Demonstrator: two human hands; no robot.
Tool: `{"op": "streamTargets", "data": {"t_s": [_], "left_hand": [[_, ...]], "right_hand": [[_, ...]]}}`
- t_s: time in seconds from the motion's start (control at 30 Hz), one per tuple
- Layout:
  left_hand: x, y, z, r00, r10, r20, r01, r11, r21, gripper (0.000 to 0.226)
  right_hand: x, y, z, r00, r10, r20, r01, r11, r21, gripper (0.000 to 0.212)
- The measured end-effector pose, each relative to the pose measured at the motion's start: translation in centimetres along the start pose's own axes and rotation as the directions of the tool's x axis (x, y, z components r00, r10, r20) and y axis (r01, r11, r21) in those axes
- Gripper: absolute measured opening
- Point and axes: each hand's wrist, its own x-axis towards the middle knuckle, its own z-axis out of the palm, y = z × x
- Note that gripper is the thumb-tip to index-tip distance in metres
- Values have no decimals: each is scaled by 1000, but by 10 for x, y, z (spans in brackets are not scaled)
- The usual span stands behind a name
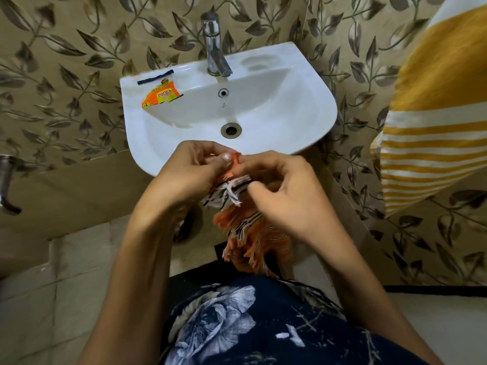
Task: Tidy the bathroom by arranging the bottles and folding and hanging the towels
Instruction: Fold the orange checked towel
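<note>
Just in front of the white sink, both hands pinch a bunched orange towel with fringed ends: the left hand grips its top, the right hand its striped fold.

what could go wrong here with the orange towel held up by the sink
1. The orange towel is bunched, held only at its upper edge by the left hand and right hand; it may fold crooked or slip.
2. Its fringe hangs low and could brush the floor.
3. The torn wrapper on the sink rim could get swept into the basin.
</note>
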Motion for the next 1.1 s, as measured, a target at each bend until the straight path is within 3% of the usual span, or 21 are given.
{"op": "streamTargets", "data": {"t_s": [0.07,0.17,0.27,0.4,0.6,0.7,0.83,1.0,1.1], "left_hand": [[-5,4,-9,978,128,164,-160,966,205,24],[-16,11,-22,869,247,428,-418,830,369,25],[-24,17,-26,804,325,498,-543,744,391,26],[-26,19,-37,770,385,509,-614,666,424,32],[-28,19,-53,825,520,222,-534,589,606,39],[-28,22,-51,789,607,94,-511,564,649,42],[-23,20,-52,791,611,-31,-405,561,722,50],[-17,14,-56,789,599,-137,-274,542,794,53],[-15,16,-53,754,640,-149,-292,529,797,40]], "right_hand": [[6,7,-6,999,-5,42,0,991,131,33],[11,19,-14,957,-124,261,97,989,113,27],[12,29,-13,877,-174,448,99,978,186,16],[17,41,1,850,-223,478,158,972,172,17],[27,63,10,884,-150,443,162,987,11,4],[30,63,10,940,-163,300,176,984,-17,29],[32,61,7,958,-250,138,251,968,15,25],[29,56,8,953,-258,157,237,961,140,27],[29,55,10,934,-307,182,298,951,76,24]]}}
